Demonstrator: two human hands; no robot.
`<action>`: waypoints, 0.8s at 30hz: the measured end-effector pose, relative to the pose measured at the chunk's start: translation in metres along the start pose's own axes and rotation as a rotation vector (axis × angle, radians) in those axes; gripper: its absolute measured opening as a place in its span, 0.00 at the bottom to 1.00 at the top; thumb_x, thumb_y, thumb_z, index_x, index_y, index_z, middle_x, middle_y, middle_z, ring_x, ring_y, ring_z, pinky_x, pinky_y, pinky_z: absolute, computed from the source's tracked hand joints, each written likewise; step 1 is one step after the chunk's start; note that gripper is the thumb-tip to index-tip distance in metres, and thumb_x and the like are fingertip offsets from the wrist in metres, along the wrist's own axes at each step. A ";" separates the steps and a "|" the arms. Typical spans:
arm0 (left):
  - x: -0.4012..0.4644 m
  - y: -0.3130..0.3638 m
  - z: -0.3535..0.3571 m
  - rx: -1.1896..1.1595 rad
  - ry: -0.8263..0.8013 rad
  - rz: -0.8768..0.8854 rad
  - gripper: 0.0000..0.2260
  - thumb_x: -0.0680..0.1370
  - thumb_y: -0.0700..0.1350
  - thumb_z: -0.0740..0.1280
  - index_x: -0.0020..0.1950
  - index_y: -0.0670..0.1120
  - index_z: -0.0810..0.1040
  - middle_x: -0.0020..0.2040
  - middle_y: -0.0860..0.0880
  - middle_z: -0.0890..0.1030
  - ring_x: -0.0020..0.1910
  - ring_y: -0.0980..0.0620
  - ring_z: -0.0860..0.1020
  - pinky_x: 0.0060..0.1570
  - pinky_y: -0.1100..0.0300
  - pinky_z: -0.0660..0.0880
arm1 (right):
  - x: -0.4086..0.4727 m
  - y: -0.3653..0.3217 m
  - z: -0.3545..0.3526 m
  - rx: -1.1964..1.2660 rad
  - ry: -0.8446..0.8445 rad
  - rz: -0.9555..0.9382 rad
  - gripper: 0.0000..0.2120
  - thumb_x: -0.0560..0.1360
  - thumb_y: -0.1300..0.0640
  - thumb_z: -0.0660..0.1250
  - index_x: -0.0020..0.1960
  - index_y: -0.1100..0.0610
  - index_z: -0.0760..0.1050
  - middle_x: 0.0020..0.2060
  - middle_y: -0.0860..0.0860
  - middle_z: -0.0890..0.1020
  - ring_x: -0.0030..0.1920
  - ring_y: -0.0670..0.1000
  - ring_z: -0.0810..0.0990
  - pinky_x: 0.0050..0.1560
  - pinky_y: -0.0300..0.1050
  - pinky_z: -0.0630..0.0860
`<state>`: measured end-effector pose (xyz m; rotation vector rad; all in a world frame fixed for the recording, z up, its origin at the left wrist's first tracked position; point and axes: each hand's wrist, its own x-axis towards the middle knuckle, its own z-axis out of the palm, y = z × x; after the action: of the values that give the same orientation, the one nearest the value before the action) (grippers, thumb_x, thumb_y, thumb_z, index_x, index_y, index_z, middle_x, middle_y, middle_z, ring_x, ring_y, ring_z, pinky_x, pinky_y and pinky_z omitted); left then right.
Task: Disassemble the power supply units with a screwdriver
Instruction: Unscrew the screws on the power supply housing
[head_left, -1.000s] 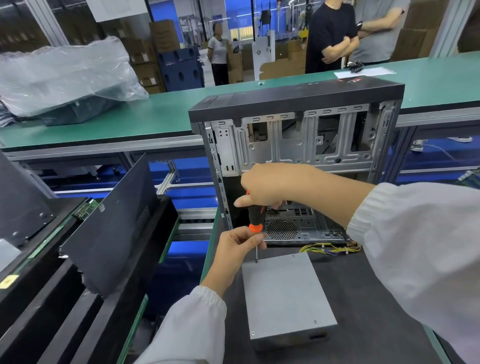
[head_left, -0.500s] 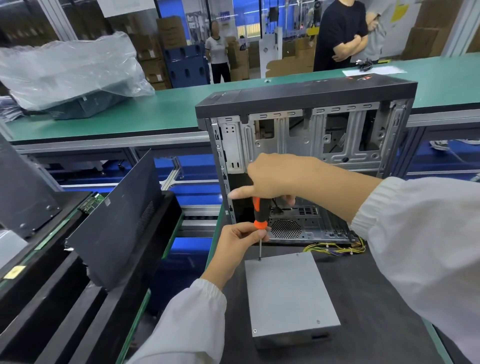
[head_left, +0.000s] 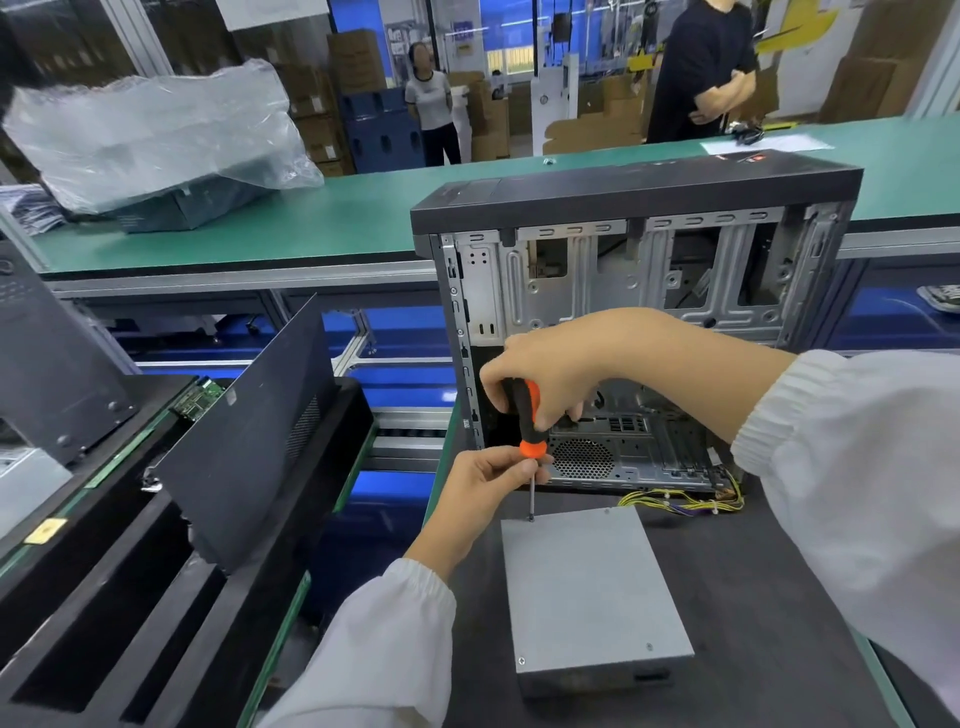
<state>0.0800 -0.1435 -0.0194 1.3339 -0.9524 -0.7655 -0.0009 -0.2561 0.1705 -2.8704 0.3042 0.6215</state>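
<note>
A grey metal power supply unit (head_left: 592, 587) lies flat on the dark mat (head_left: 769, 613), with yellow wires (head_left: 680, 501) trailing from its far side. A screwdriver (head_left: 525, 418) with a black and orange handle stands upright, its tip on the unit's far left corner screw. My right hand (head_left: 550, 364) grips the handle from above. My left hand (head_left: 493, 480) pinches the shaft just below the orange collar.
An open computer case (head_left: 639, 270) stands upright just behind the unit. Black side panels (head_left: 244, 436) lean in racks at the left. A green bench (head_left: 332, 218) behind holds a plastic-wrapped case (head_left: 156, 145). Two people stand beyond it.
The screwdriver stays on the same corner screw; my right hand has shifted its grip on the handle, the index finger now curled round it. The view moved slightly.
</note>
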 end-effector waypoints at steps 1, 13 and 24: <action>0.000 0.000 0.000 0.000 0.011 0.005 0.09 0.79 0.39 0.67 0.50 0.50 0.85 0.45 0.47 0.86 0.49 0.51 0.83 0.52 0.63 0.77 | -0.002 0.000 -0.001 0.037 0.016 0.024 0.19 0.74 0.52 0.71 0.61 0.53 0.69 0.45 0.51 0.76 0.34 0.51 0.83 0.31 0.39 0.78; 0.003 0.003 0.005 0.011 -0.016 0.012 0.05 0.75 0.39 0.72 0.44 0.49 0.82 0.40 0.53 0.82 0.43 0.58 0.79 0.48 0.65 0.75 | 0.005 -0.001 0.003 -0.129 0.070 0.131 0.16 0.80 0.48 0.60 0.45 0.60 0.73 0.23 0.50 0.76 0.26 0.51 0.78 0.36 0.43 0.79; -0.002 0.001 -0.001 0.022 0.054 0.014 0.10 0.78 0.39 0.69 0.47 0.53 0.86 0.46 0.49 0.86 0.51 0.53 0.83 0.53 0.63 0.76 | 0.003 -0.001 0.002 0.013 0.052 -0.010 0.19 0.74 0.44 0.70 0.58 0.53 0.72 0.41 0.50 0.78 0.34 0.50 0.82 0.27 0.37 0.76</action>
<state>0.0801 -0.1412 -0.0187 1.3592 -0.9286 -0.7071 0.0012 -0.2553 0.1681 -2.8774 0.3009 0.5422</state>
